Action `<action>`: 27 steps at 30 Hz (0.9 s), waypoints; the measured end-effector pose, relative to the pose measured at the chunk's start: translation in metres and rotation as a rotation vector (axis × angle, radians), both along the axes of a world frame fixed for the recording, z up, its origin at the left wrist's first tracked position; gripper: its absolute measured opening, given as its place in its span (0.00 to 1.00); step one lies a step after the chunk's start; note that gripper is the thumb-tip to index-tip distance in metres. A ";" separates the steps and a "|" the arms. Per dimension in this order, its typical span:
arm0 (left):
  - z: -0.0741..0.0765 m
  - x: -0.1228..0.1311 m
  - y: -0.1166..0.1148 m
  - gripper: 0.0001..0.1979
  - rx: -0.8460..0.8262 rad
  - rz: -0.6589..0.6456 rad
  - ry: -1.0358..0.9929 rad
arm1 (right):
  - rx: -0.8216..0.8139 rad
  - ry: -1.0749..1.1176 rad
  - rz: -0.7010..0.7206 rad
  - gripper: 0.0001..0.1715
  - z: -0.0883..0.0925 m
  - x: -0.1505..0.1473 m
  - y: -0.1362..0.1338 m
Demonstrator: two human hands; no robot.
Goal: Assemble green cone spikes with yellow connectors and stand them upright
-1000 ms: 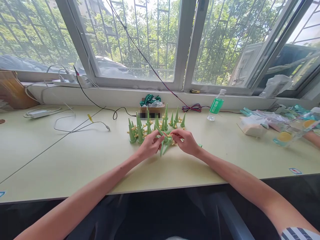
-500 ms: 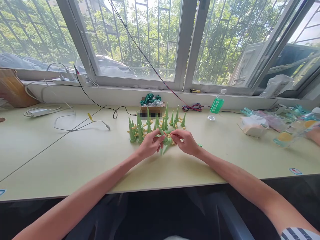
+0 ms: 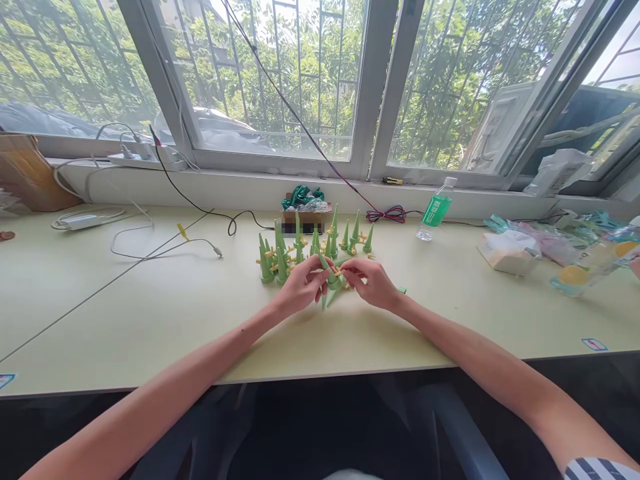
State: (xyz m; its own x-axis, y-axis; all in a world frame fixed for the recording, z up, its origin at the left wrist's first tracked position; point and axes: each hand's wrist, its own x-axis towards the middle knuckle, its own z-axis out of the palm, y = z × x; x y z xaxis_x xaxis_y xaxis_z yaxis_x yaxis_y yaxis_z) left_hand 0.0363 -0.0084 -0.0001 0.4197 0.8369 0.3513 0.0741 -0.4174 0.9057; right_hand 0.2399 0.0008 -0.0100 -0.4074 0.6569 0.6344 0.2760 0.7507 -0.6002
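Grey cable [image 3: 217, 251] on pale table [image 3: 150, 327], left. Cluster of green cones [image 3: 266, 269] with yellow pegs, upright, just beyond hands. Left hand [image 3: 303, 283]: fingers curled closed, gripping tilted green cone [image 3: 331, 281] between hands. Right hand [image 3: 370, 281]: thumb and fingertips pinched on small yellow piece [image 3: 338, 272] at cone. Green-labelled bottle [image 3: 437, 211] standing, farther right.

The cones [image 3: 281, 268] are green, the tabletop [image 3: 150, 313] pale yellow, the sleeve [image 3: 597, 469] dark-and-white striped.
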 end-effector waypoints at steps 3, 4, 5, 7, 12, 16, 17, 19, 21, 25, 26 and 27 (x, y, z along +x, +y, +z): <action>0.000 0.000 0.000 0.13 -0.001 0.001 0.008 | -0.016 0.004 0.007 0.08 -0.002 0.000 0.001; 0.000 -0.001 0.000 0.13 0.000 0.001 0.016 | -0.022 0.006 0.011 0.08 -0.002 0.000 0.001; 0.000 -0.001 0.000 0.13 0.003 -0.002 0.024 | -0.031 0.007 0.016 0.08 -0.003 0.001 0.002; -0.001 -0.001 0.000 0.13 0.014 -0.010 0.038 | -0.055 0.010 0.030 0.08 -0.003 0.000 0.001; -0.006 -0.003 0.001 0.12 0.058 -0.008 0.080 | -0.136 0.031 0.064 0.08 -0.005 -0.001 0.000; -0.009 -0.004 0.001 0.10 0.152 0.019 0.122 | -0.186 0.039 0.066 0.11 -0.005 -0.002 -0.002; -0.010 -0.004 0.001 0.10 0.179 0.028 0.134 | -0.194 0.038 0.061 0.12 -0.005 -0.003 -0.002; -0.010 -0.004 0.000 0.10 0.224 0.045 0.160 | -0.207 0.033 0.054 0.14 -0.004 -0.003 -0.003; -0.010 -0.004 0.000 0.09 0.250 0.056 0.178 | -0.216 0.026 0.053 0.15 -0.003 -0.004 -0.004; -0.007 -0.002 -0.001 0.09 0.245 0.070 0.158 | -0.234 0.029 0.040 0.16 -0.002 -0.005 -0.005; -0.006 -0.001 -0.001 0.09 0.234 0.074 0.149 | -0.236 0.033 0.034 0.16 -0.002 -0.005 -0.005; -0.005 -0.001 -0.001 0.10 0.220 0.079 0.140 | -0.237 0.036 0.030 0.16 -0.002 -0.005 -0.005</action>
